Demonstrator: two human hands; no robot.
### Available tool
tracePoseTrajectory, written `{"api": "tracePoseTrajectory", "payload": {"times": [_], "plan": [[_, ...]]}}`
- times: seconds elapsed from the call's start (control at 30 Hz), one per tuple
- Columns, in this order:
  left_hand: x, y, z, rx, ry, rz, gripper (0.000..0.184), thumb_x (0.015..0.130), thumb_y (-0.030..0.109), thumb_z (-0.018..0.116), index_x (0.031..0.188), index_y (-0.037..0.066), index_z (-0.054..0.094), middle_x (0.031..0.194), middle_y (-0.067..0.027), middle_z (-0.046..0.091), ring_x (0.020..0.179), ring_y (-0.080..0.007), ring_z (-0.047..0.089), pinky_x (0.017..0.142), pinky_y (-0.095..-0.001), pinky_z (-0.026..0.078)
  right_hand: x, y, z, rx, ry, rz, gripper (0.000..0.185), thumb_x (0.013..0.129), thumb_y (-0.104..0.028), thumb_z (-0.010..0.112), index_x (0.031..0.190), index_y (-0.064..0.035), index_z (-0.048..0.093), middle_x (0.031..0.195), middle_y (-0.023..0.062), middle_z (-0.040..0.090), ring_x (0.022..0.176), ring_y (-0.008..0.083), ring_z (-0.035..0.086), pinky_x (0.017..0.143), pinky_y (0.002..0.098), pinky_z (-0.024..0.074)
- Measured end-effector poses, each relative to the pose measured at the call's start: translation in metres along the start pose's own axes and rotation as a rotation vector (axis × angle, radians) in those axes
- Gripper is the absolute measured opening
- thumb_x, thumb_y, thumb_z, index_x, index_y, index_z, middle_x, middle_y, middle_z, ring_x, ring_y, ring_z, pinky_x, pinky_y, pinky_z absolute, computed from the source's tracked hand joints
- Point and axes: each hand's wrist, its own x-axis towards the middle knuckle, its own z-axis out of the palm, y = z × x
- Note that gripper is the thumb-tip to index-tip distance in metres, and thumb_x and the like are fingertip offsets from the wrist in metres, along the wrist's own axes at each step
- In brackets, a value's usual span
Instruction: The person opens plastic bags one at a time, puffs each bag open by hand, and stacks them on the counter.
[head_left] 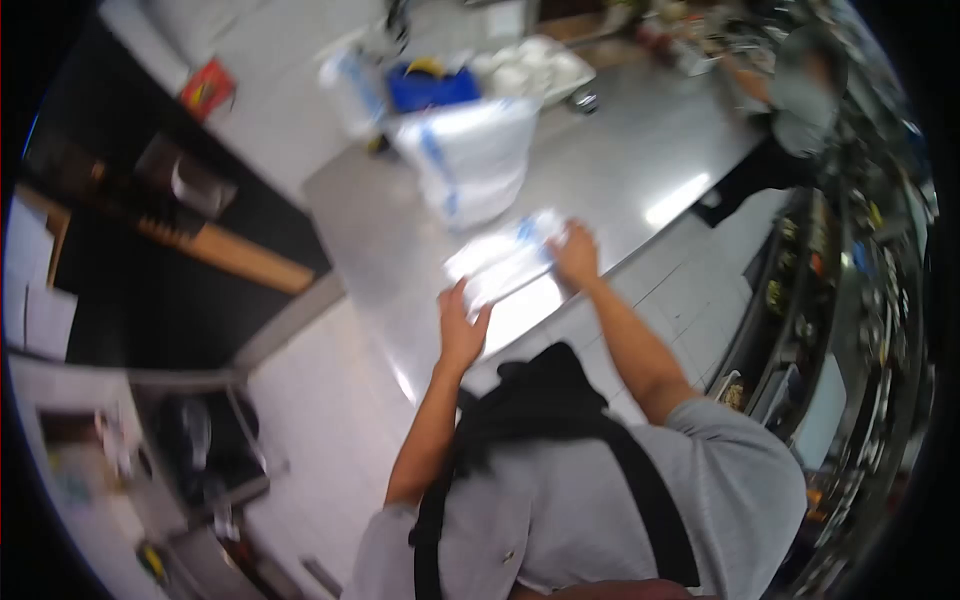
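A flat white plastic bag (500, 258) with blue print lies on the steel counter in front of me, shiny and a little blurred. My left hand (462, 330) is at its near left end, thumb and fingers spread and touching the edge. At the opposite end my right hand (575, 258) has its fingers bent over the bag's edge, thumb against it. Just beyond stands a bulky white bag (470, 160) with a blue stripe.
Behind the bulky bag are a blue container (430, 90) and a white tray (580, 72) of round white items. A co-worker (800, 100) stands at the counter (620, 150) upper right. Stocked shelving lines the right; a dark surface (120, 290) holds a wooden board (245, 255).
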Motion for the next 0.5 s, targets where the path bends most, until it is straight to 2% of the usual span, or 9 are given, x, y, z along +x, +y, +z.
{"api": "tracePoseTrajectory", "payload": {"times": [0.03,0.07,0.1,0.17,0.23,0.3,0.33,0.43,0.5], "plan": [[0.035,0.015,0.032,-0.063,-0.025,0.078,0.064,0.087,0.021,0.074,0.141,0.000,0.048,0.135,-0.0269,0.049,0.126,-0.0399,0.047,0.109,-0.0458,0.039,0.028,0.019,-0.031,-0.045,0.091,0.020,0.057,0.090,-0.031,0.068,0.132,0.0049,0.053,0.127,0.0235,0.060,0.120,0.0386,0.056,0.103,0.0504,0.0445],[0.040,0.005,0.048,-0.043,0.057,0.124,0.063,0.086,0.018,0.075,0.140,0.000,0.048,0.127,-0.0263,0.053,0.122,-0.0382,0.050,0.103,-0.0441,0.044,0.019,0.028,-0.030,-0.136,0.099,0.060,0.060,0.091,-0.033,0.066,0.135,0.0047,0.050,0.133,0.0239,0.057,0.125,0.0386,0.053,0.106,0.0501,0.0423],[0.067,0.007,-0.032,-0.073,0.080,0.151,0.065,0.085,0.017,0.076,0.140,-0.001,0.048,0.124,-0.0248,0.054,0.118,-0.0366,0.053,0.100,-0.0427,0.047,0.016,-0.024,-0.002,-0.052,0.131,0.035,0.064,0.091,-0.035,0.066,0.138,0.0043,0.047,0.136,0.0239,0.054,0.128,0.0386,0.050,0.108,0.0504,0.0405],[0.081,-0.012,-0.023,-0.187,0.015,0.030,0.067,0.083,0.018,0.077,0.140,-0.002,0.048,0.129,-0.0244,0.050,0.117,-0.0354,0.053,0.100,-0.0432,0.046,-0.010,-0.029,-0.043,0.023,0.048,0.092,0.060,0.090,-0.036,0.067,0.131,0.0038,0.050,0.128,0.0246,0.058,0.121,0.0397,0.055,0.103,0.0472,0.0450],[0.090,-0.032,-0.055,0.030,-0.041,-0.023,0.080,0.079,0.021,0.082,0.145,-0.002,0.043,0.133,-0.0240,0.050,0.119,-0.0366,0.053,0.103,-0.0431,0.045,-0.050,-0.036,-0.036,0.099,0.050,0.061,0.056,0.088,-0.038,0.070,0.125,0.0019,0.055,0.113,0.0245,0.065,0.108,0.0416,0.062,0.096,0.0467,0.0493],[0.126,-0.011,-0.065,-0.097,0.080,0.040,0.093,0.074,0.025,0.087,0.148,-0.003,0.038,0.136,-0.0239,0.050,0.124,-0.0368,0.052,0.106,-0.0428,0.043,-0.052,-0.019,-0.033,0.214,0.052,0.044,0.057,0.087,-0.039,0.074,0.124,0.0008,0.060,0.109,0.0234,0.067,0.106,0.0406,0.063,0.091,0.0460,0.0514],[0.143,0.003,-0.064,-0.160,0.143,0.070,0.099,0.072,0.027,0.090,0.149,-0.003,0.036,0.137,-0.0238,0.051,0.126,-0.0369,0.051,0.107,-0.0427,0.042,-0.059,-0.014,-0.037,0.291,0.171,0.082,0.056,0.087,-0.038,0.075,0.125,0.0009,0.060,0.108,0.0224,0.067,0.105,0.0385,0.064,0.090,0.0450,0.0518],[0.202,0.052,-0.071,-0.208,0.066,0.295,0.112,0.066,0.031,0.094,0.152,-0.002,0.030,0.142,-0.0226,0.050,0.131,-0.0348,0.048,0.109,-0.0418,0.040,-0.085,0.021,-0.038,0.472,0.416,0.194,0.054,0.085,-0.033,0.077,0.123,0.0015,0.062,0.104,0.0190,0.067,0.099,0.0311,0.065,0.088,0.0415,0.0528],[0.242,0.061,-0.068,-0.312,-0.150,0.343,0.101,0.069,0.028,0.093,0.147,-0.005,0.037,0.141,-0.0189,0.052,0.129,-0.0316,0.049,0.109,-0.0406,0.040,-0.136,0.063,-0.042,0.543,0.386,0.313,0.049,0.081,-0.028,0.079,0.120,-0.0016,0.065,0.103,0.0175,0.067,0.094,0.0297,0.065,0.085,0.0403,0.0529]]}}
